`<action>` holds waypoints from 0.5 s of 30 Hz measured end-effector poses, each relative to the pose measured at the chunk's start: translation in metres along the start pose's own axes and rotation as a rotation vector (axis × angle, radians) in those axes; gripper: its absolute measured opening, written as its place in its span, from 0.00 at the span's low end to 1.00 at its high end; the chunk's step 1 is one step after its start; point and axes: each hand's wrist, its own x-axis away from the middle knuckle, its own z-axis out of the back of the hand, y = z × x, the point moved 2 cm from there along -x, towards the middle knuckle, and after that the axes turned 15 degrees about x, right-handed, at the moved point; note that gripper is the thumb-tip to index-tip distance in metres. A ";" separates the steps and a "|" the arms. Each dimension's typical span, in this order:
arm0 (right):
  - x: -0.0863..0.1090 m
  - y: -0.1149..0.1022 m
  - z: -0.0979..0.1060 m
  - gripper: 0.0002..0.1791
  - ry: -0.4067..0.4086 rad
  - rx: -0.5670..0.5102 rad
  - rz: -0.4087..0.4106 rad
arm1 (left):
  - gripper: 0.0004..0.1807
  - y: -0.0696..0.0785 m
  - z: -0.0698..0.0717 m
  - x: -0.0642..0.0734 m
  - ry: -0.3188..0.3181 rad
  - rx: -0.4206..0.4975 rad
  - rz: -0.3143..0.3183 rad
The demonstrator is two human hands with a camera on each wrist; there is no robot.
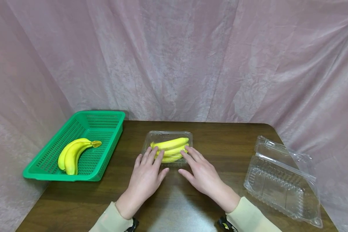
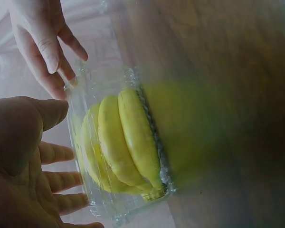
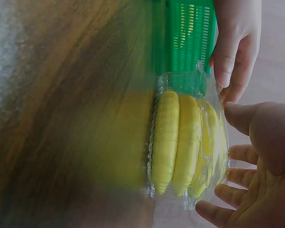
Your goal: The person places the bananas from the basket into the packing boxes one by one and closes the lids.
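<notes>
A clear plastic clamshell box (image 1: 168,133) with its lid down stands at the middle of the table, a bunch of yellow bananas (image 1: 174,143) inside it. My left hand (image 1: 146,175) lies over the box's near left part with fingers spread and fairly straight. Over the near right part is my right hand (image 1: 201,174), its fingers extended likewise. In the left wrist view the fingertips (image 2: 69,202) are at the lid, and in the right wrist view the fingertips (image 3: 235,175) are close to it too; whether they press cannot be told. Neither hand grips anything.
On the left, a green plastic basket (image 1: 110,154) holds another bunch of bananas (image 1: 75,154). A second clear clamshell box (image 1: 278,183) lies opened at the table's right edge. Pink curtains (image 1: 174,61) hang behind the brown wooden table (image 1: 220,138).
</notes>
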 end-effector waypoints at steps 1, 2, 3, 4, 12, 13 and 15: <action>-0.001 0.000 0.000 0.38 -0.002 0.001 0.003 | 0.38 -0.001 0.000 0.000 0.000 0.000 0.003; -0.003 -0.001 -0.001 0.38 -0.006 0.001 0.005 | 0.38 -0.002 0.000 -0.001 0.000 -0.001 0.007; -0.004 -0.001 -0.001 0.38 -0.008 0.003 0.008 | 0.38 -0.003 0.001 -0.001 0.002 -0.002 0.009; -0.005 -0.001 -0.002 0.38 -0.014 0.003 0.010 | 0.38 -0.003 0.001 -0.002 0.003 -0.002 0.012; -0.013 -0.002 -0.005 0.38 -0.021 0.017 0.017 | 0.37 -0.008 0.003 -0.004 0.014 -0.005 0.020; -0.013 -0.002 -0.005 0.39 -0.020 0.022 0.018 | 0.37 -0.008 0.003 -0.004 0.015 -0.005 0.020; -0.012 -0.003 -0.004 0.39 -0.013 0.031 0.024 | 0.37 -0.008 0.004 -0.004 0.023 -0.004 0.019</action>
